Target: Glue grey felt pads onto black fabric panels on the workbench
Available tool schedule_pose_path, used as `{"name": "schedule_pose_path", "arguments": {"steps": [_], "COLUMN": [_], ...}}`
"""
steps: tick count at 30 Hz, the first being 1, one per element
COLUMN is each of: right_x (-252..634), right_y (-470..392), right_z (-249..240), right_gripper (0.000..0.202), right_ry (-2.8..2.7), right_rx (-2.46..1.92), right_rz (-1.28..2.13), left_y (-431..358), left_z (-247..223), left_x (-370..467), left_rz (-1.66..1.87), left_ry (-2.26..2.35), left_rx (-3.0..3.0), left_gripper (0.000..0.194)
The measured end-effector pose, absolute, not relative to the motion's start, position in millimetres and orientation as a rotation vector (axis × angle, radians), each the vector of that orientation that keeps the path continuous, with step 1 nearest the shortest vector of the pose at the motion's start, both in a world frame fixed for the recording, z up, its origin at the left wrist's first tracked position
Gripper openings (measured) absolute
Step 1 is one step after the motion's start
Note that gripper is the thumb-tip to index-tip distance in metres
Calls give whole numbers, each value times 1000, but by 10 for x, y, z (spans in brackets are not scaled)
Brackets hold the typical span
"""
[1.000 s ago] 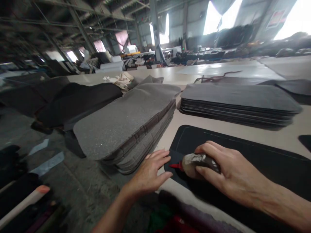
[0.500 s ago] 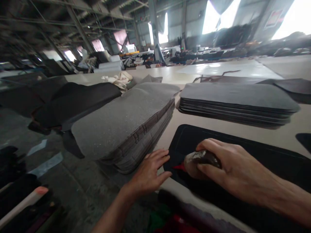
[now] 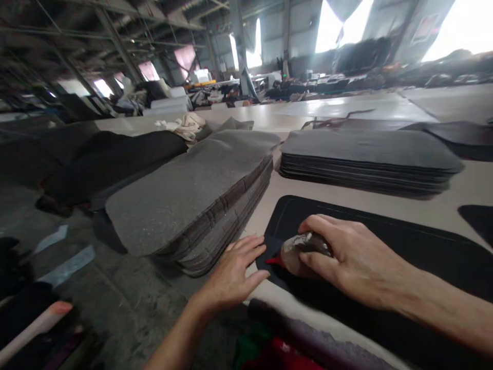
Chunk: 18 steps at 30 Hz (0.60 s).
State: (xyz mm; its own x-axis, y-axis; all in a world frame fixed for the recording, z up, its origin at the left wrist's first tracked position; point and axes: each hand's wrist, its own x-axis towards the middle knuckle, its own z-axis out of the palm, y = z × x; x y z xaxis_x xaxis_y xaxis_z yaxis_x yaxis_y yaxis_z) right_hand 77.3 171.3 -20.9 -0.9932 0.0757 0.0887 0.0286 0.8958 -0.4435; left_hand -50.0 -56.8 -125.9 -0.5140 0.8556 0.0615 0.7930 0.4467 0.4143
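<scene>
My right hand [image 3: 346, 257] is wrapped round a brownish bottle [image 3: 296, 254] with a red pointed tip. The bottle lies tilted low over a black sheet [image 3: 370, 231] with rounded corners, its tip pointing left near the sheet's left end. My left hand [image 3: 239, 267] lies with fingers spread at the sheet's left edge, fingertips touching or just beside it, and holds nothing. Just beyond my left hand is a thick stack of grey sheets [image 3: 192, 185]. Behind the black sheet sits a second, neater stack of grey sheets [image 3: 370, 149].
Dark cloth [image 3: 115, 164] is heaped left of the grey stack. A cream cloth [image 3: 187, 126] lies behind it on the pale table [image 3: 262, 205]. Another black piece [image 3: 479, 221] is at the right edge. Purple-grey material [image 3: 316, 339] runs along the table's near edge.
My right hand has moved slightly left with the bottle, bringing its red tip closer to the sheet's left edge. My left hand stays spread in nearly the same place. The view has shifted a little.
</scene>
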Motion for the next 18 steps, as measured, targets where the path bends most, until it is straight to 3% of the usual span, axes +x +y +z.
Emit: {"name": "schedule_pose_path", "arguments": {"steps": [10,18], "right_x": [938,1361], "right_y": [1904,2195], "right_z": [-47,-39], "right_gripper": [11,6], "right_ry": [-3049,-3045], "right_rx": [-128,-328], "right_rz": [544,689], "left_y": [-583,-567], "left_z": [-1276,-1315], "left_x": [-518,-555], "left_rz": [607,628], "left_ry": [2545,2560], "left_rx": [1502,1589], "left_gripper": [54,49]}}
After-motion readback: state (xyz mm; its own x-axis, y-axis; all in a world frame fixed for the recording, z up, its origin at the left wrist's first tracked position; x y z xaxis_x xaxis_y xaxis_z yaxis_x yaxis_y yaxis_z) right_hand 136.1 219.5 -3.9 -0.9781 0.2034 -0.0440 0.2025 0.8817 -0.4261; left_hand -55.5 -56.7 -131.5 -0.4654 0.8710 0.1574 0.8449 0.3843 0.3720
